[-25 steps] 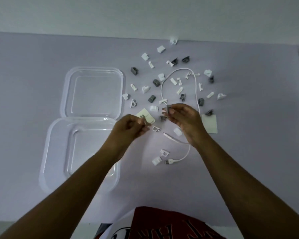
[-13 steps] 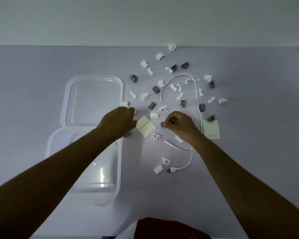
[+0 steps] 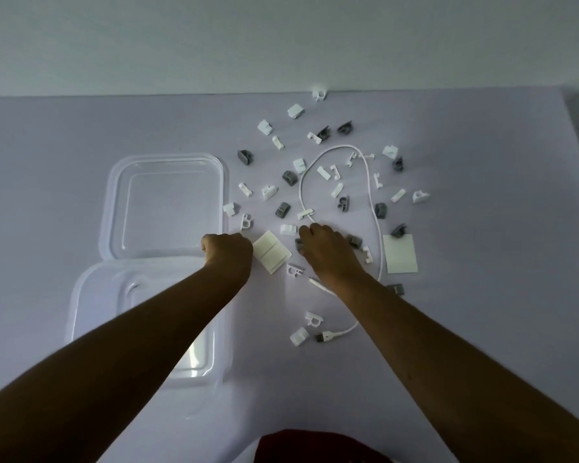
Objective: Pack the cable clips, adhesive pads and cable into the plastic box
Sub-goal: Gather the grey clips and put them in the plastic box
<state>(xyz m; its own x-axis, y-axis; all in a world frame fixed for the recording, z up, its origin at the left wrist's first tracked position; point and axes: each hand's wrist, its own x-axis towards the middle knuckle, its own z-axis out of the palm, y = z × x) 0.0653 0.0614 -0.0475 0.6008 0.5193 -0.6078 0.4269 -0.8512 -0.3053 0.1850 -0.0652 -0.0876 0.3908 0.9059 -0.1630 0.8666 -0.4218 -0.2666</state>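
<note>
On the lilac worktop (image 3: 64, 135), left of centre: one clear box (image 3: 112, 208), open, its two halves lying flat and joined edge to edge. To the right of the box, scattered on the worktop, are about twenty-five white clips (image 3: 295, 111) and about twelve grey clips (image 3: 290, 178), counting the one at the right hand. Among them lies one white cable (image 3: 370, 182) in an open loop, its plug (image 3: 325, 337) nearest the person. There are two pale adhesive sheets. One pad sheet (image 3: 271, 252), scored into two, lies between the hands. The second sheet (image 3: 400, 259) lies just right of the cable, with a grey clip overlapping its far edge. The left hand (image 3: 228, 248) is at the right end of the seam between the box halves, fingers curled into a fist; whether it holds anything cannot be told. The right hand (image 3: 328, 252) is palm down, its fingers curled round one grey clip (image 3: 298, 243), close beside the cable. At the bottom edge is red cloth (image 3: 315, 446).
</note>
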